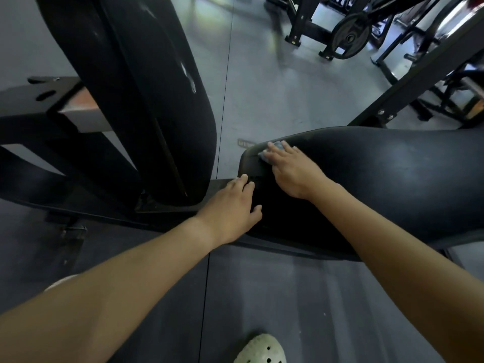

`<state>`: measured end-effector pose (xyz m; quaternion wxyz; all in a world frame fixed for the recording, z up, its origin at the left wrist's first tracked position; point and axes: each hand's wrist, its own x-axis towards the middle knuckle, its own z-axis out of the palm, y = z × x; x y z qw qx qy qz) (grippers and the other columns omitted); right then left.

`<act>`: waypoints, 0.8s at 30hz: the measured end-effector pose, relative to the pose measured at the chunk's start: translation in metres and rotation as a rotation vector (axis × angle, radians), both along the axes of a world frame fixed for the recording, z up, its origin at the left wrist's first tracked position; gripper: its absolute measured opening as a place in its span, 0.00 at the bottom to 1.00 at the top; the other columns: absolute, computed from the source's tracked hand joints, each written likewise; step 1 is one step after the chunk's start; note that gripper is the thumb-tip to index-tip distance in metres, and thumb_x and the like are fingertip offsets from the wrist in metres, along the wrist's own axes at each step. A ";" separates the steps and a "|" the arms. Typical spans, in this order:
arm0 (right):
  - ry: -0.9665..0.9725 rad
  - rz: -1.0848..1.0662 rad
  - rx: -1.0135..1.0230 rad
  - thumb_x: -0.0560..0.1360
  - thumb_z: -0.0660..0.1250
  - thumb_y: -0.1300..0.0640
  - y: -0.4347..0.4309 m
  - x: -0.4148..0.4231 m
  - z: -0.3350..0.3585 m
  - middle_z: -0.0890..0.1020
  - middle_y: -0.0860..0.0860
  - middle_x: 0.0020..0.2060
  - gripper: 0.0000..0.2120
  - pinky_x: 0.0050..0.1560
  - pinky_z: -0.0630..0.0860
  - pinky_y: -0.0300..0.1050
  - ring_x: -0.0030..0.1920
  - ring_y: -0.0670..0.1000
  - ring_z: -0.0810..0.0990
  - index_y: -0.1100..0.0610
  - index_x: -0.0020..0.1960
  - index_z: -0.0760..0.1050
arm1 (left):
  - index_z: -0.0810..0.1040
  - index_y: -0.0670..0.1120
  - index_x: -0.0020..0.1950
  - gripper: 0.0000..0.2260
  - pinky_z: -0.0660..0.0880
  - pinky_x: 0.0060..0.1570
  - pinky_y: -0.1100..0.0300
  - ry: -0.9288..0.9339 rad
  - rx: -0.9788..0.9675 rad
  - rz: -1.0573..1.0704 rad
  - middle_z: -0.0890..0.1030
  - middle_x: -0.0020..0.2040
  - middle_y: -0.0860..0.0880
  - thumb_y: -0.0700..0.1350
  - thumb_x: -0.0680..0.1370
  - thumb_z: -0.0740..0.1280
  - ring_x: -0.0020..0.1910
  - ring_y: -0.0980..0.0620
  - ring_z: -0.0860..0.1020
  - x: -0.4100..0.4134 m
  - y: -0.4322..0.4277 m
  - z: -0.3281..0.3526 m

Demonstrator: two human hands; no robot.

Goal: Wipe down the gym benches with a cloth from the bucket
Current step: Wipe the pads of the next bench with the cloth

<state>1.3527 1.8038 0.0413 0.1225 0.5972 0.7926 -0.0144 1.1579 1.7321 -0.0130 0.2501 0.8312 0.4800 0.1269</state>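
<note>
The cloth [264,156] is judged light, soft and probably damp, so it is better kept flat under the fingers than pinched. It is pressed on the 9 o'clock end of the bench pad [392,179] by the right hand [293,174], whose fingers are stretched, and it shows at that hand's 11 o'clock. The left hand [233,205], at 7 o'clock of the cloth, is laid on the pad's edge, fingers nearly straight, with nothing gripped.

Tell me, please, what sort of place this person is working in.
Almost certainly a gym. A black padded bench fills the foreground, a weight plate is mounted on a black steel frame at the back, and the floor looks like dark rubber matting.
</note>
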 end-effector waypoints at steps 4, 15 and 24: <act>0.072 0.076 -0.046 0.83 0.52 0.59 -0.040 -0.014 -0.004 0.54 0.48 0.82 0.27 0.81 0.48 0.53 0.82 0.53 0.47 0.49 0.81 0.59 | 0.59 0.42 0.82 0.29 0.60 0.78 0.51 -0.021 0.048 -0.012 0.55 0.84 0.41 0.56 0.85 0.58 0.82 0.46 0.55 -0.005 0.000 -0.003; 0.001 -0.054 0.018 0.79 0.54 0.64 0.004 -0.043 -0.010 0.56 0.51 0.82 0.29 0.80 0.48 0.55 0.81 0.57 0.52 0.50 0.79 0.63 | 0.69 0.42 0.76 0.21 0.69 0.71 0.51 -0.003 0.223 -0.114 0.68 0.76 0.42 0.51 0.86 0.57 0.73 0.45 0.69 -0.018 -0.013 -0.006; -0.018 0.223 -0.069 0.82 0.54 0.61 -0.019 -0.043 -0.014 0.56 0.45 0.81 0.26 0.81 0.46 0.55 0.81 0.51 0.49 0.45 0.77 0.65 | 0.76 0.44 0.70 0.18 0.74 0.64 0.49 -0.027 0.315 -0.189 0.77 0.66 0.45 0.52 0.85 0.60 0.64 0.46 0.76 -0.025 -0.006 -0.014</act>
